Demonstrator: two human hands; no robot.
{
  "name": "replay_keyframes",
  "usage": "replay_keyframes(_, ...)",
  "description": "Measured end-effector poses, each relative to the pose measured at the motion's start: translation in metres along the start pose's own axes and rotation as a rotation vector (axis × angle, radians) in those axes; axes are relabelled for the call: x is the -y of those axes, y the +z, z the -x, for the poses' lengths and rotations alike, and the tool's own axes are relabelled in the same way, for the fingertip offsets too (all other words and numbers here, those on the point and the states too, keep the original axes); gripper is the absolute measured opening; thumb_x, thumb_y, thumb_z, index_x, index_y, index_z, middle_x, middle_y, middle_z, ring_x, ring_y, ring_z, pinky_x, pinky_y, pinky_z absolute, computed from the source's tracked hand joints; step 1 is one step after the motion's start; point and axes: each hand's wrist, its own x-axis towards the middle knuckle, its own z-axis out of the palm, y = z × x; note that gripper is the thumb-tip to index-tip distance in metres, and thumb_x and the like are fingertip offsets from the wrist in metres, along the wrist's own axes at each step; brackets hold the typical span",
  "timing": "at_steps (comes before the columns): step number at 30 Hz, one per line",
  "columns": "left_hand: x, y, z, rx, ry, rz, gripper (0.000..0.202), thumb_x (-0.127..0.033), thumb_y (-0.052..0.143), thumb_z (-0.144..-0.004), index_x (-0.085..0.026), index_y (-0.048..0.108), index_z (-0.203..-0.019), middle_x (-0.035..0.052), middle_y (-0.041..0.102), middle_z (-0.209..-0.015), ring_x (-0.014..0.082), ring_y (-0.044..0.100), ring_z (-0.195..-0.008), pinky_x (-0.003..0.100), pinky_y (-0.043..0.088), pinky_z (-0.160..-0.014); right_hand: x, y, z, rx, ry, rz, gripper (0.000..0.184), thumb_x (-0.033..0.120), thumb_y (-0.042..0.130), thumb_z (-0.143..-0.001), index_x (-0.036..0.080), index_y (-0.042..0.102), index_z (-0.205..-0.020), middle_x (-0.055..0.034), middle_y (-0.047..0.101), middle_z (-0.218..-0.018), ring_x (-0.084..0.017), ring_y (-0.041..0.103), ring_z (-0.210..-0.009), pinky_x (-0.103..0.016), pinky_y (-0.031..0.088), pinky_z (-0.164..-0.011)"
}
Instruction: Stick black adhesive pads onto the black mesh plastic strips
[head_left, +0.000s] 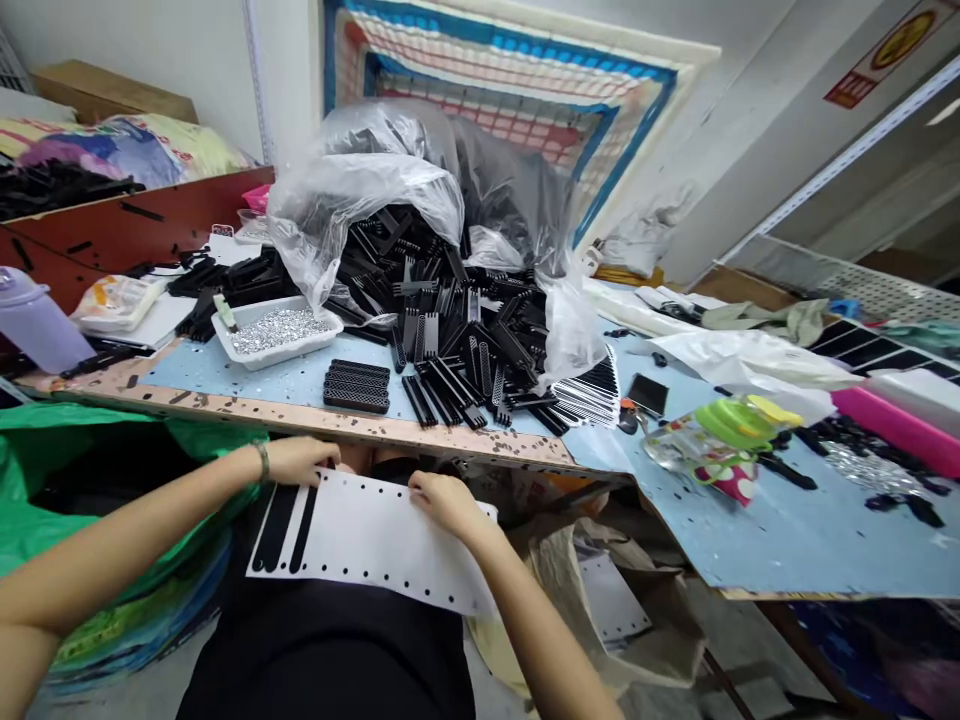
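Note:
Across my lap lies a white sheet [375,540] with black dots along its long edges. Several long black strips [304,530] lie side by side at the sheet's left end. My left hand [296,462] has its fingers closed at the top edge, close to these strips; whether it also pinches a strip is hidden. With bent fingers, my right hand [444,500] grips the same edge further right. On the table ahead, black comb-like pieces [442,310] spill from a clear plastic bag [405,140]. A neat stack of black pieces [357,387] sits closer to me.
A white tray [281,353] of shiny silver bits stands on the blue table [675,520]. Right of the pile are fanned striped sheets [589,395], a phone [649,394] and a green-lidded bottle [712,440]. A green bag [150,440] and an open sack [660,620] flank my lap.

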Motion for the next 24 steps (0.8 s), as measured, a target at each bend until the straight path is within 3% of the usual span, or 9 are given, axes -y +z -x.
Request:
replay_keyframes(3, -0.004, 0.016, -0.004, -0.096, 0.008, -0.047, 0.03, -0.019, 0.052, -0.081, -0.017, 0.062, -0.109, 0.0117, 0.065, -0.108, 0.028, 0.06, -0.105, 0.039, 0.046, -0.092, -0.003, 0.01, -0.026, -0.109, 0.009, 0.059, 0.013, 0.02, 0.055, -0.089, 0.02, 0.068, -0.093, -0.006, 0.068, -0.091, -0.02, 0.062, -0.087, -0.028, 0.046, -0.076)
replay_keyframes(5, -0.005, 0.01, -0.014, -0.265, 0.043, -0.079, 0.035, -0.026, 0.048, -0.088, -0.017, 0.058, -0.12, 0.013, 0.06, -0.121, 0.0271, 0.055, -0.115, 0.039, 0.042, -0.099, -0.01, 0.001, -0.049, -0.222, 0.023, 0.092, 0.022, 0.02, 0.046, -0.094, 0.02, 0.066, -0.105, -0.008, 0.066, -0.103, -0.02, 0.058, -0.097, -0.031, 0.045, -0.085)
replay_keyframes(7, 0.002, -0.006, -0.033, -0.472, 0.042, -0.147, 0.054, -0.037, 0.052, -0.087, -0.017, 0.046, -0.136, 0.0161, 0.049, -0.138, 0.0303, 0.045, -0.128, 0.045, 0.034, -0.108, -0.018, -0.011, -0.081, -0.328, 0.04, 0.13, 0.028, 0.017, 0.041, -0.095, 0.019, 0.064, -0.111, -0.0106, 0.063, -0.112, -0.022, 0.055, -0.103, -0.035, 0.043, -0.09)
replay_keyframes(9, 0.016, -0.023, -0.058, -0.571, -0.01, -0.233, 0.082, -0.049, 0.062, -0.078, -0.016, 0.031, -0.147, 0.0199, 0.032, -0.151, 0.0374, 0.029, -0.139, 0.056, 0.022, -0.112, -0.028, -0.02, -0.117, -0.397, 0.038, 0.166, 0.027, 0.015, 0.044, -0.094, 0.018, 0.066, -0.109, -0.0125, 0.061, -0.118, -0.024, 0.051, -0.107, -0.04, 0.041, -0.095)
replay_keyframes(12, 0.041, -0.039, -0.093, -0.499, -0.101, -0.304, 0.109, -0.062, 0.07, -0.065, -0.019, 0.02, -0.152, 0.0215, 0.01, -0.158, 0.0449, 0.009, -0.143, 0.068, 0.009, -0.109, -0.039, -0.026, -0.165, -0.434, -0.007, 0.197, 0.022, 0.012, 0.051, -0.09, 0.019, 0.071, -0.094, -0.0122, 0.061, -0.121, -0.026, 0.049, -0.111, -0.047, 0.035, -0.102)
replay_keyframes(15, 0.06, -0.043, -0.11, -0.412, -0.153, -0.278, 0.107, -0.07, 0.064, -0.065, -0.024, 0.021, -0.152, 0.0192, 0.006, -0.159, 0.0463, 0.006, -0.143, 0.069, 0.01, -0.107, -0.045, -0.026, -0.184, -0.444, -0.031, 0.188, 0.022, 0.011, 0.05, -0.089, 0.017, 0.072, -0.087, -0.0117, 0.063, -0.118, -0.027, 0.05, -0.111, -0.048, 0.034, -0.104)
replay_keyframes(19, 0.062, -0.04, -0.113, -0.373, -0.178, -0.196, 0.103, -0.073, 0.057, -0.072, -0.022, 0.019, -0.152, 0.0178, 0.009, -0.159, 0.0423, 0.006, -0.145, 0.062, 0.02, -0.11, -0.037, -0.021, -0.167, -0.52, -0.066, 0.049, 0.028, 0.017, 0.044, -0.095, 0.016, 0.065, -0.114, -0.012, 0.064, -0.117, -0.024, 0.054, -0.107, -0.043, 0.043, -0.097)
replay_keyframes(22, 0.057, -0.044, -0.111, -0.372, -0.164, -0.209, 0.104, -0.07, 0.059, -0.072, -0.02, 0.015, -0.153, 0.0178, 0.005, -0.16, 0.0412, 0.003, -0.145, 0.064, 0.017, -0.11, -0.026, -0.012, -0.15, -0.51, -0.203, -0.037, 0.031, 0.023, 0.047, -0.095, 0.016, 0.061, -0.122, -0.0119, 0.065, -0.117, -0.024, 0.058, -0.105, -0.041, 0.048, -0.095)
replay_keyframes(24, 0.057, -0.047, -0.11, -0.365, -0.146, -0.224, 0.101, -0.067, 0.061, -0.073, -0.023, 0.016, -0.152, 0.0163, 0.003, -0.16, 0.0412, 0.002, -0.145, 0.066, 0.016, -0.109, -0.019, -0.005, -0.146, -0.484, -0.203, -0.045, 0.033, 0.024, 0.048, -0.094, 0.014, 0.059, -0.125, -0.0132, 0.064, -0.121, -0.024, 0.059, -0.106, -0.041, 0.049, -0.094)
